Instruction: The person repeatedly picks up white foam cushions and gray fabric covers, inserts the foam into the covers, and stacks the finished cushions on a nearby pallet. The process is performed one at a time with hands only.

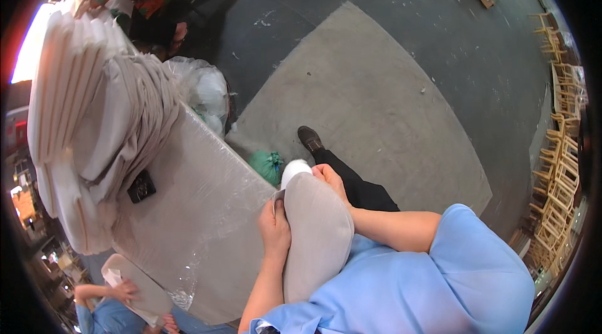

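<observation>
A grey fabric cushion [316, 227] rests against my body, its far end open. White padding [295, 171] bulges out of that opening. My left hand [274, 228] is closed on the edge of the grey cover at the left side, thumb on top. On the far right side, my right hand [331, 182] pinches the cover's rim beside the padding. Its fingertips are partly hidden behind the cushion.
Left of me, a plastic-wrapped table [207, 221] bears grey covers [135, 114], white foam pads [75, 83] and a small black object [142, 186]. A green bag [266, 166] and clear plastic bag [204, 86] lie beyond. A co-worker's hand [125, 291] holds another cushion. Wooden chair frames [555, 190] line the right.
</observation>
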Motion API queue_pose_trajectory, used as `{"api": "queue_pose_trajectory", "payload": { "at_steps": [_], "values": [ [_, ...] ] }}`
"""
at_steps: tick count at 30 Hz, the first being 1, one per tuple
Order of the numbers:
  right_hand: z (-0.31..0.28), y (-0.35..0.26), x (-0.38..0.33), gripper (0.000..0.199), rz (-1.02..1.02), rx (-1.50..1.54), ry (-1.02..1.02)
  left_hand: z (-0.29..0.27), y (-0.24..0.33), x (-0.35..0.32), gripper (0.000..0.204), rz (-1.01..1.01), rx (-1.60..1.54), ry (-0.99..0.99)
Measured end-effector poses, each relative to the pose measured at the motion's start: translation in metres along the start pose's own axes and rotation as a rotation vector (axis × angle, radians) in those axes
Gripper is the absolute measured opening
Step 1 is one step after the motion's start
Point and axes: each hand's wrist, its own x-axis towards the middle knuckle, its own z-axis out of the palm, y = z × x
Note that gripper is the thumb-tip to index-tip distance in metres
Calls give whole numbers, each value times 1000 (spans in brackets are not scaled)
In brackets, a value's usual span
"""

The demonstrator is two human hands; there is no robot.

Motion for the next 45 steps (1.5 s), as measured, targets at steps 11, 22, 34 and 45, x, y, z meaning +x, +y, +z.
{"api": "queue_pose_trajectory", "payload": {
  "at_steps": [11, 22, 34, 45],
  "values": [
    [12, 18, -4, 34, 57, -130, -38, -3, 1, 14, 22, -69, 177, -26],
    [20, 30, -18, 34, 8, -122, 0, 7, -15, 32, 24, 18, 131, -115],
    [27, 8, -17, 37, 74, 132, 91, -4, -25, 31, 27, 34, 33, -120],
    [-34, -64, 35, 21, -332, -67, -146, -14, -15, 14, 7, 360, 326, 44]
  ]
}}
